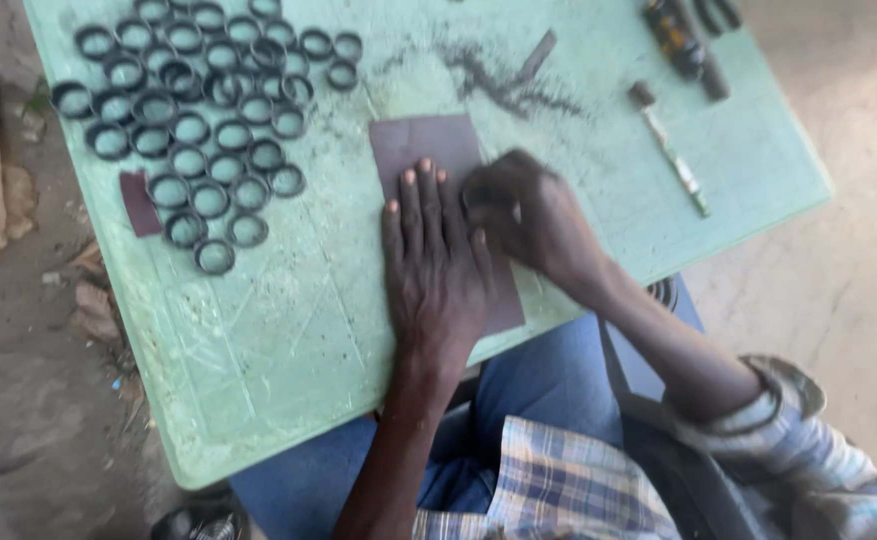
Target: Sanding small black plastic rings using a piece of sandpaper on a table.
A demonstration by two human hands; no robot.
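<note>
A dark brown sheet of abrasive paper lies on a pale green board across my lap. My left hand lies flat on the sheet, fingers spread and pressing it down. My right hand is beside it on the sheet's right part, fingers curled around something small that I cannot make out. Many dark rings lie in rows on the board's upper left.
A small brown scrap sits left of the rings. Dark dust and a thin strip lie above the sheet. A slim tool and dark objects rest at the upper right. Bare ground surrounds the board.
</note>
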